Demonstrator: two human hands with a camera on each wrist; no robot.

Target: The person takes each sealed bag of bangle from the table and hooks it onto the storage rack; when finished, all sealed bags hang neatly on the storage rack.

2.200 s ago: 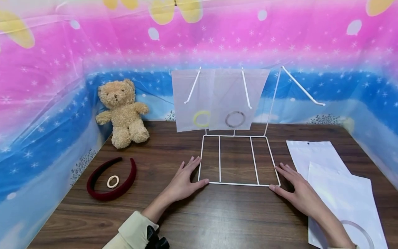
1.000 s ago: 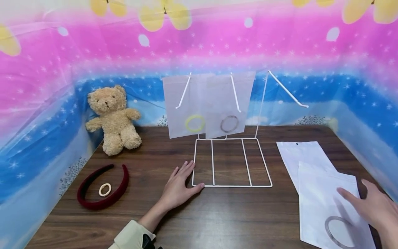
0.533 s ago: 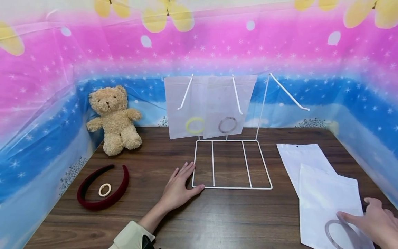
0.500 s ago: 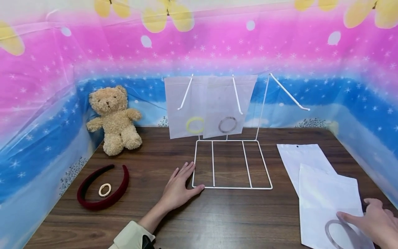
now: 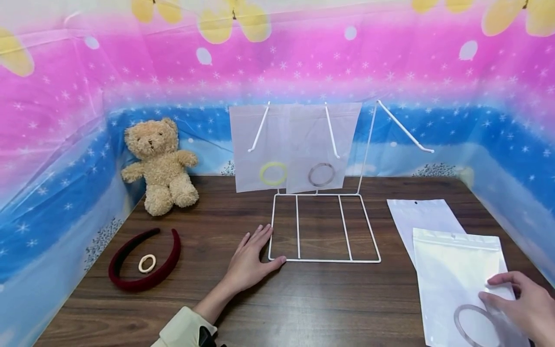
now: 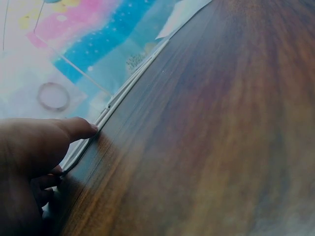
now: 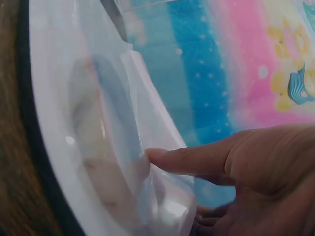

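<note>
My right hand (image 5: 524, 301) pinches the right edge of a white zip bag (image 5: 446, 270) between thumb and fingers. A grey ring (image 5: 458, 320) shows through its lower part. In the right wrist view the bag (image 7: 54, 98) bends where the thumb presses it. My left hand (image 5: 247, 265) rests at the front left corner of a white wire rack (image 5: 325, 261), fingers straight along the side and thumb at the front bar. From the rack's hooks hang a bag with a yellow-green ring (image 5: 256, 130) and a bag with a grey ring (image 5: 308, 135); the right hook (image 5: 405, 126) holds nothing.
Another white bag (image 5: 416, 217) with a hang hole lies partly under the held one. To the left are a dark red headband (image 5: 173, 258) with a cream ring (image 5: 147, 263) inside its curve, and a teddy bear (image 5: 160, 164). A printed cloth (image 5: 303, 53) surrounds the table.
The right hand has left the rack's right front corner, gone right to the white bag and taken its edge; the bag has shifted and tilted up slightly. The left hand has stayed at the rack.
</note>
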